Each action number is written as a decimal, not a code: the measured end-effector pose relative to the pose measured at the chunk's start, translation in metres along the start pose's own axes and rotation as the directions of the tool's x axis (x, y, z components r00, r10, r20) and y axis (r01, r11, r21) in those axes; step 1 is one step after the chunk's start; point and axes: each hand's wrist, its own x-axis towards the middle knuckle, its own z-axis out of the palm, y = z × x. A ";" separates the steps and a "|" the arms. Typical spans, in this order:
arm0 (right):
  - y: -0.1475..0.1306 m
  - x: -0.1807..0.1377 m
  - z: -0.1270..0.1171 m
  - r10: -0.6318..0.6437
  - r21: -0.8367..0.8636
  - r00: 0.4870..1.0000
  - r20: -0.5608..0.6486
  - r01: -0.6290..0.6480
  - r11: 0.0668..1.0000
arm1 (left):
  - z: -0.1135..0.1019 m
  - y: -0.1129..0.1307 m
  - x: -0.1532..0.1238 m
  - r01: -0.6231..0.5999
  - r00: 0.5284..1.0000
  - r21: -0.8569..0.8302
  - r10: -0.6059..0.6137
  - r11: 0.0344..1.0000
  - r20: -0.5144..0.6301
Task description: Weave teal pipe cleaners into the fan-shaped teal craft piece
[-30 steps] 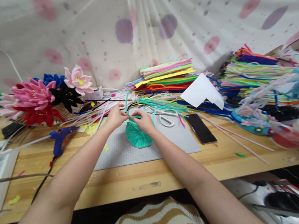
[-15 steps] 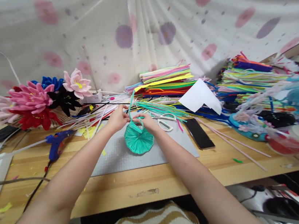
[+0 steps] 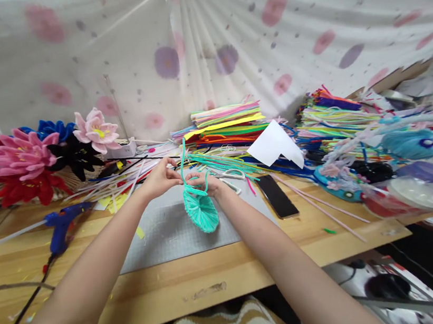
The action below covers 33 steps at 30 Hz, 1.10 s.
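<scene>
A ribbed turquoise disc made of pipe cleaners (image 3: pixel 201 213) hangs tilted below my hands, over the grey mat. My right hand (image 3: pixel 208 183) is closed on the strands at its top edge. One turquoise pipe cleaner (image 3: pixel 183 154) sticks upward from the disc, and a loose end curls by my right fingers. My left hand (image 3: pixel 163 178) pinches at the base of that upright pipe cleaner; its fingertips are partly hidden. Just behind lie loose turquoise pipe cleaners (image 3: pixel 224 162), and white-handled scissors (image 3: pixel 234 174) rest beside my right wrist.
The grey cutting mat (image 3: pixel 151 245) lies on the wooden table (image 3: pixel 154 292). A black phone (image 3: pixel 277 196) and cut white paper (image 3: pixel 276 146) are to the right. A blue glue gun (image 3: pixel 60 225) and fuzzy flowers (image 3: pixel 20 156) stand left. Pipe cleaner bundles (image 3: pixel 227 123) line the back.
The disc has turned from nearly face-on to a narrower, slanted view. My view has shifted right, and my hands stay close together at the disc's top.
</scene>
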 end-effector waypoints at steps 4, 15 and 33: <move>-0.002 0.003 0.004 0.006 -0.019 1.000 -0.023 -0.007 1.000 | -0.004 0.001 -0.002 0.062 0.998 -0.086 -0.062 0.994 0.001; 0.002 0.008 0.010 0.023 -0.077 0.996 -0.088 -0.030 0.997 | -0.008 -0.008 -0.006 0.091 0.995 -0.151 -0.097 0.984 -0.032; 0.003 0.020 0.021 0.050 -0.057 0.994 -0.099 -0.056 0.997 | -0.022 -0.023 -0.015 0.123 0.987 -0.129 -0.135 0.984 -0.089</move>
